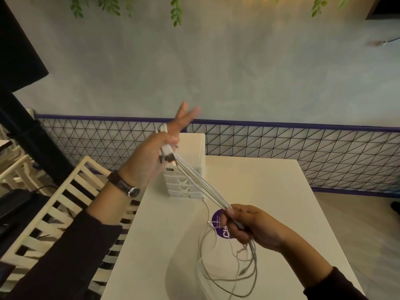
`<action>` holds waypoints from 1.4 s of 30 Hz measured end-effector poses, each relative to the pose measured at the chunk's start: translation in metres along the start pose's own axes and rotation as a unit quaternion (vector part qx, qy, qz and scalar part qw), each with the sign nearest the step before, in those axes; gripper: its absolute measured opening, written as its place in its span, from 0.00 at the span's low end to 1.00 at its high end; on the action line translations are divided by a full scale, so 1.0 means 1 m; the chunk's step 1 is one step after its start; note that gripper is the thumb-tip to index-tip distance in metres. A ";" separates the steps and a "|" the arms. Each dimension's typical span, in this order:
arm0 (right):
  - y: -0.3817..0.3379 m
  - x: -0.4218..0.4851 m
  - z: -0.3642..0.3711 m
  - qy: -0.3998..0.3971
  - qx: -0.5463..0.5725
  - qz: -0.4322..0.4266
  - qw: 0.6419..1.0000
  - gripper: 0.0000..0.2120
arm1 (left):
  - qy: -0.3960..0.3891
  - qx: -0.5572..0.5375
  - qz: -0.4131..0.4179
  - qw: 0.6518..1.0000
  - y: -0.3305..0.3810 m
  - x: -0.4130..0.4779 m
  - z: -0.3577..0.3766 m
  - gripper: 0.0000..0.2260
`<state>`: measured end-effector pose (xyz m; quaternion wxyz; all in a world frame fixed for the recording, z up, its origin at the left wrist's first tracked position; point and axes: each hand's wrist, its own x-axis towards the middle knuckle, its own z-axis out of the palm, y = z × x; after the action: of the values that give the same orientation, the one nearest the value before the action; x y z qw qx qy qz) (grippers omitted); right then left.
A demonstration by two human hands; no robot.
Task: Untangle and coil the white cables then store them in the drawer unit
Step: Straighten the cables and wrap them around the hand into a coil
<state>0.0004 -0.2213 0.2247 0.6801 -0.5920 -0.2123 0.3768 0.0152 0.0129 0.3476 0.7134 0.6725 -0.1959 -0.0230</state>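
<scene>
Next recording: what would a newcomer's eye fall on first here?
White cables stretch taut across mid-frame, from the raised left hand, which pinches their plug ends, down to the right hand, which grips them lower right. Below that hand the slack hangs in tangled loops over the white table. Behind the cables, a small drawer unit stands at the table's far left corner.

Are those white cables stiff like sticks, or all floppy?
Probably floppy: the cables run straight only where they are pulled between the left hand and the right hand; below that they droop in loose loops. They are likely light too, being so thin.
</scene>
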 end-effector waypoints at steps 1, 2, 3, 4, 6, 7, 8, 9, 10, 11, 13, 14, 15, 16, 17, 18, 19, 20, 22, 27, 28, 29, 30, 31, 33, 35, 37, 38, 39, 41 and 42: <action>0.000 -0.001 -0.002 0.008 0.012 -0.005 1.000 0.13 | -0.023 0.110 0.006 0.994 -0.001 0.000 0.003 0.25; -0.001 -0.001 -0.003 0.015 0.022 -0.011 1.000 0.12 | -0.062 0.236 0.007 0.970 -0.004 0.001 0.006 0.27; -0.002 -0.002 -0.003 0.022 0.024 -0.014 0.999 0.11 | -0.100 0.350 0.006 0.931 -0.008 0.003 0.009 0.30; -0.004 -0.002 -0.004 0.029 0.017 -0.015 0.999 0.10 | -0.136 0.437 0.007 0.889 -0.012 0.004 0.012 0.33; -0.007 -0.004 -0.005 0.044 -0.006 -0.009 0.999 0.11 | -0.192 0.542 0.004 0.818 -0.018 0.000 0.017 0.34; -0.009 -0.006 -0.006 0.050 -0.017 -0.004 0.999 0.11 | -0.221 0.586 -0.001 0.780 -0.021 -0.003 0.019 0.33; -0.011 -0.007 -0.006 0.054 -0.026 0.001 0.998 0.11 | -0.243 0.628 0.000 0.740 -0.026 -0.007 0.020 0.32; -0.012 -0.009 -0.007 0.057 -0.032 0.004 0.998 0.11 | -0.257 0.664 0.004 0.702 -0.030 -0.012 0.022 0.32; -0.014 -0.010 -0.007 0.057 -0.035 0.006 0.998 0.11 | -0.263 0.694 0.007 0.671 -0.034 -0.015 0.025 0.32; -0.015 -0.012 -0.006 0.053 -0.036 0.007 0.998 0.11 | -0.264 0.715 0.003 0.647 -0.037 -0.018 0.028 0.32; -0.017 -0.014 -0.003 0.039 -0.030 0.015 0.999 0.11 | -0.260 0.737 -0.007 0.624 -0.041 -0.021 0.032 0.31; -0.018 -0.015 0.000 0.027 -0.021 0.022 0.999 0.11 | -0.251 0.743 -0.010 0.620 -0.044 -0.021 0.033 0.31; -0.018 -0.015 0.003 0.010 -0.012 0.028 0.999 0.11 | -0.242 0.752 -0.012 0.613 -0.048 -0.020 0.035 0.31; -0.019 -0.015 0.007 -0.005 -0.005 0.034 0.999 0.11 | -0.236 0.758 -0.009 0.608 -0.052 -0.019 0.036 0.30; -0.020 -0.015 0.010 -0.014 0.001 0.039 0.999 0.11 | -0.235 0.762 -0.007 0.603 -0.058 -0.018 0.037 0.29; -0.021 -0.015 0.013 -0.018 0.009 0.046 0.999 0.11 | -0.235 0.764 -0.009 0.601 -0.063 -0.017 0.038 0.28; -0.023 -0.015 0.015 -0.018 0.020 0.052 0.998 0.11 | -0.238 0.766 -0.012 0.598 -0.070 -0.016 0.037 0.27; -0.025 -0.016 0.016 -0.014 0.029 0.059 0.998 0.11 | -0.247 0.765 -0.017 0.594 -0.075 -0.015 0.037 0.25; -0.033 -0.019 0.018 0.005 0.005 0.076 0.997 0.12 | -0.269 0.748 -0.052 0.604 -0.081 -0.016 0.039 0.21; -0.055 -0.018 0.010 0.135 -0.443 0.004 0.886 0.10 | -0.310 0.325 -0.344 0.824 -0.076 -0.031 0.053 0.17; -0.059 -0.016 0.006 0.134 -0.458 -0.025 0.878 0.12 | -0.346 0.230 -0.372 0.830 -0.072 -0.034 0.055 0.17; -0.062 -0.015 0.001 0.117 -0.453 -0.050 0.882 0.12 | -0.376 0.151 -0.385 0.829 -0.070 -0.036 0.056 0.17; -0.064 -0.012 -0.004 0.093 -0.427 -0.073 0.896 0.11 | -0.395 0.078 -0.391 0.828 -0.068 -0.037 0.055 0.18; -0.064 -0.008 -0.008 0.072 -0.390 -0.095 0.913 0.09 | -0.401 0.009 -0.397 0.826 -0.066 -0.037 0.053 0.19; -0.063 -0.001 -0.014 0.050 -0.318 -0.125 0.938 0.06 | -0.393 -0.132 -0.392 0.821 -0.065 -0.038 0.052 0.19; -0.059 0.008 -0.021 0.013 -0.252 -0.116 0.961 0.06 | -0.368 -0.239 -0.347 0.829 -0.063 -0.039 0.053 0.19; -0.054 0.012 -0.022 -0.035 -0.160 -0.072 0.984 0.13 | -0.356 -0.308 -0.314 0.824 -0.064 -0.037 0.054 0.20; -0.052 0.014 -0.020 -0.055 -0.097 -0.054 0.992 0.15 | -0.347 -0.328 -0.305 0.824 -0.064 -0.036 0.056 0.20; -0.050 0.015 -0.016 -0.068 -0.028 -0.040 0.997 0.13 | -0.341 -0.346 -0.301 0.821 -0.064 -0.033 0.058 0.20; -0.042 0.021 -0.010 -0.037 0.059 -0.036 0.997 0.08 | -0.312 -0.381 -0.290 0.820 -0.065 -0.028 0.057 0.20; -0.038 0.022 -0.008 0.002 0.050 -0.051 0.997 0.07 | -0.289 -0.405 -0.288 0.818 -0.066 -0.026 0.056 0.19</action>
<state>0.0302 -0.2101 0.2564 0.7273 -0.5467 -0.2220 0.3506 -0.0105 -0.0386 0.2785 0.7929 0.3112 -0.1634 -0.4977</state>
